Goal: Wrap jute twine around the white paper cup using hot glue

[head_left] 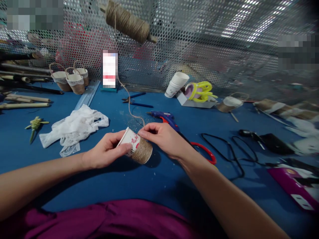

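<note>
A white paper cup with a pink floral print (134, 139) lies tilted in my left hand (107, 149), its rim toward the palm and my thumb along its side. Jute twine (142, 152) is wound around the base half of the cup. My right hand (163, 137) pinches the loose twine (129, 103) at the cup's upper side. From there the strand runs back over the table toward the large twine spool (127, 23) hung on the mesh. Just behind my right hand lies a blue hot glue gun (163, 115).
White lace (74, 127) lies to the left, with small twine-wrapped baskets (74, 83) behind it. Pliers (136, 99) and a phone (109, 69) stand farther back. Stacked paper cups (176, 84) and a box (196, 101) are back right. Red-handled scissors (205, 151) and a black cable (231, 149) lie right.
</note>
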A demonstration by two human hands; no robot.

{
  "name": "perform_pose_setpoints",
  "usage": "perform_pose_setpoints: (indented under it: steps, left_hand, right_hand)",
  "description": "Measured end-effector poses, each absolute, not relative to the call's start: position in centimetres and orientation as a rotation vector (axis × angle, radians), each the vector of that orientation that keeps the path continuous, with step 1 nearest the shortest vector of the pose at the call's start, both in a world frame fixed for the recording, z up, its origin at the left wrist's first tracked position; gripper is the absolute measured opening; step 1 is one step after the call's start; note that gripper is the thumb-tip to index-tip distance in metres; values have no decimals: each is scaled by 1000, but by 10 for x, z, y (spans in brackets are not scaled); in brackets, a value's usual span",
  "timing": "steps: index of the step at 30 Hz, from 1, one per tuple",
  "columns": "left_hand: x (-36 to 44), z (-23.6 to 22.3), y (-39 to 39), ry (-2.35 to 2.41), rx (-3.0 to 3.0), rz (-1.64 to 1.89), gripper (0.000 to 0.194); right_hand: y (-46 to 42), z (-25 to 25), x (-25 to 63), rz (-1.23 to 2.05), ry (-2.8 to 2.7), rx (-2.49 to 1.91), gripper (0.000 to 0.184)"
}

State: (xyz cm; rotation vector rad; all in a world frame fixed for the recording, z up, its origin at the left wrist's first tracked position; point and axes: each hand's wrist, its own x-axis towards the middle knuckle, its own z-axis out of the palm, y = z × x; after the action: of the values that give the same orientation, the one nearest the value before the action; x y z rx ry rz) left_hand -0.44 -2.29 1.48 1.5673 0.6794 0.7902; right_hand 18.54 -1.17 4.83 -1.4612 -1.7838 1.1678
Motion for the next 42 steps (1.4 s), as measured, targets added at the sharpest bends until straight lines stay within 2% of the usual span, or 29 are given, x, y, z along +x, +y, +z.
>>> perform_pose_setpoints:
  steps: [9,13,18,34,37,42]
  left_hand:
    - [10,21,-13,782,911,1000,13]
    - [12,21,-9,736,816,1027,12]
    - [13,19,-10,686,830,1060,15]
    - [13,16,-12,721,836,1062,14]
    - [10,11,-10,681,923,1072,12]
    - [0,9,-9,571,1320,1055,19]
  right_hand:
    - [-8,43,188,977,-1687,-1446,31]
    - [-17,46,181,794,-1778,-1358,36]
    - [-27,42,174,531,-1988,-1376,50]
    - [-30,36,170,387,-2058,-1334,48]
    - [-30,40,170,466,-2038,-1318,48]
    - [-23,50,182,1020,-1768,-1332,47]
